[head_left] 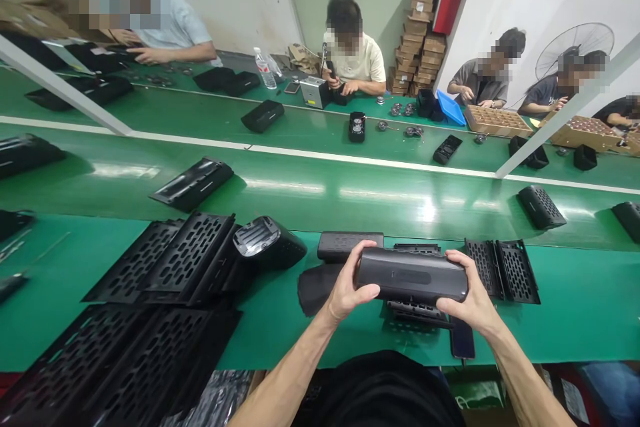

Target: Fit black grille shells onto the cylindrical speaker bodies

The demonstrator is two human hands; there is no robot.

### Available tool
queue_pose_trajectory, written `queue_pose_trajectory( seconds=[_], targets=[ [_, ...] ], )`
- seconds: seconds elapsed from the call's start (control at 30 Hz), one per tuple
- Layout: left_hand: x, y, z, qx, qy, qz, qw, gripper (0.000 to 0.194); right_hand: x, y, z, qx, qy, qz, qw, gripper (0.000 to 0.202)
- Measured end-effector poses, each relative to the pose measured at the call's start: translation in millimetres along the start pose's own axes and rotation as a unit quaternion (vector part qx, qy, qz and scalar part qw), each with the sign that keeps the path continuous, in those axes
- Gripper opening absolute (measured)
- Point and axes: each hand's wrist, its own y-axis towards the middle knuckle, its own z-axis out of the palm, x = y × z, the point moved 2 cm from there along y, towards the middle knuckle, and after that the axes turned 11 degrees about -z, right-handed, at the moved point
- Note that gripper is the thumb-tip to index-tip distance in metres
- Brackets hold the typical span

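Between my two hands I hold a black speaker housing (413, 273), raised above the green bench and lying lengthwise. My left hand (347, 290) grips its left end, thumb on the near side. Its right end is in my right hand (473, 300), fingers over the top edge. Under and behind it, partly hidden, are perforated black panels (417, 312) and another black housing (350, 245). A dark rounded piece (316, 288) lies beside my left hand. To the right of my right hand stand two perforated grille panels (503, 270).
Stacked grille panels (185, 260) cover the bench's left side, with an open-ended housing (265, 240) beside them. A phone (461, 337) lies near the front edge. Beyond runs a green conveyor (320, 180) carrying housings (195, 183). Several people work across it, near a water bottle (264, 69).
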Motion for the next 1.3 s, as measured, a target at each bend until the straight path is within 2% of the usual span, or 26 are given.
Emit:
queue_pose_trajectory(
  seconds=[0.13,0.3,0.43,0.53,0.67,0.83,0.9,0.97,1.03,1.17,1.3],
  targets=[
    [-3.1,-1.7,-5.7,0.018,-0.002,0.007,1.000,0.084,11.1,-1.0,-2.3,0.026,0.049,0.035,0.998,0.096],
    [-11.4,-2.3,-10.2,-0.010,0.026,0.039,0.999,0.084,19.2,0.5,4.0,-0.026,0.028,-0.008,0.999,0.072],
    [-10.0,0.5,-9.8,-0.025,0.039,0.013,0.999,0.079,14.8,3.1,9.9,-0.033,0.002,-0.011,0.999,0.068],
    [-4.1,1.8,-9.6,-0.040,0.036,-0.009,0.999,0.080,10.6,3.2,10.8,-0.021,-0.016,0.016,1.000,0.070],
    [5.9,2.0,-7.7,-0.043,0.031,-0.030,0.998,0.082,8.5,1.3,12.6,0.006,-0.028,0.026,0.999,0.087],
    [14.0,5.3,-10.6,-0.061,0.008,-0.075,0.995,0.082,-0.7,2.3,20.4,-0.021,-0.019,0.048,0.998,0.074],
    [16.3,5.7,-14.7,-0.043,0.020,-0.108,0.993,0.083,-9.3,2.9,22.1,-0.016,0.007,0.080,0.997,0.074],
    [19.2,4.5,-18.2,0.005,0.023,-0.136,0.990,0.086,-18.4,1.4,21.3,-0.009,0.053,0.125,0.991,0.074],
    [23.3,2.6,-19.9,0.037,0.000,-0.140,0.989,0.087,-24.6,-3.3,19.4,0.003,0.094,0.151,0.984,0.080],
    [36.5,1.1,-16.0,-0.020,-0.062,-0.128,0.990,0.079,-29.1,-20.2,18.5,0.026,0.087,0.140,0.986,0.094],
    [47.7,0.2,-9.4,-0.042,-0.075,-0.170,0.982,0.078,-40.2,-37.3,21.2,-0.006,0.087,0.159,0.983,0.079]
  ],
)
